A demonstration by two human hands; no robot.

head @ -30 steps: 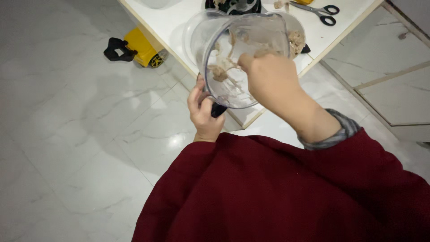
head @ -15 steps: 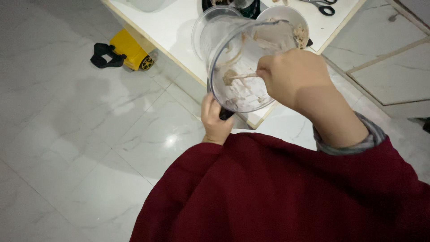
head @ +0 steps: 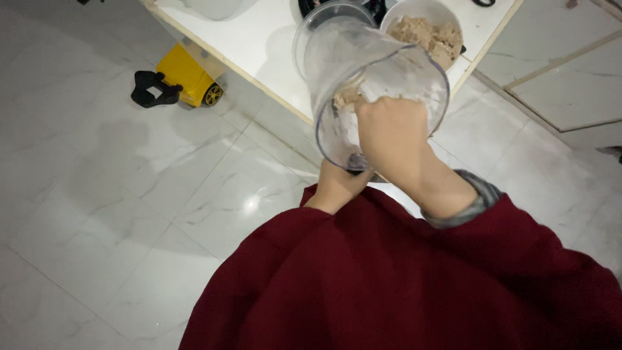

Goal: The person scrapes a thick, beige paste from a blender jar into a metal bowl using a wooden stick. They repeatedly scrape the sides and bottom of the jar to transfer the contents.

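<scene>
Both hands' grip clamped: left hand (head: 340, 185) on jar (head: 369, 84), right hand (head: 392, 139) inside; white table (head: 259, 45), marble floor (head: 97, 194).

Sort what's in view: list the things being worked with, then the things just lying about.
In use:
- clear jug, tilted, beige paste inside
- left hand, under the jug's base
- right hand, reaching into the jug's mouth
- white bowl of beige paste, on the table behind the jug

Lying about:
- yellow toy truck, on the floor
- white table

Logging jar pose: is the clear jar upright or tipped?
Tipped: the jar lies on its side, open mouth facing the camera, right hand reaching inside.
</scene>
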